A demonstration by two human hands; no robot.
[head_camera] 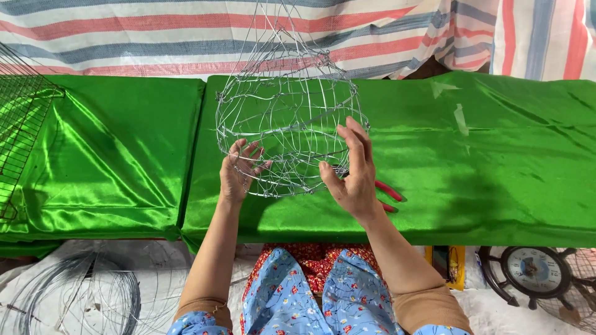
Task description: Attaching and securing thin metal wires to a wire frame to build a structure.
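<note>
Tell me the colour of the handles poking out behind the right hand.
Red, on the tool handles just behind the right hand; seen in the head view.

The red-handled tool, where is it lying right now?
In the head view the red-handled tool lies on the green satin cloth, just behind the right hand, which hides most of it, beside the wire basket.

One wire basket [288,124], two hands, two green cushions, one mesh panel [18,124], one wire coil [81,298], one clock [534,273].
</note>
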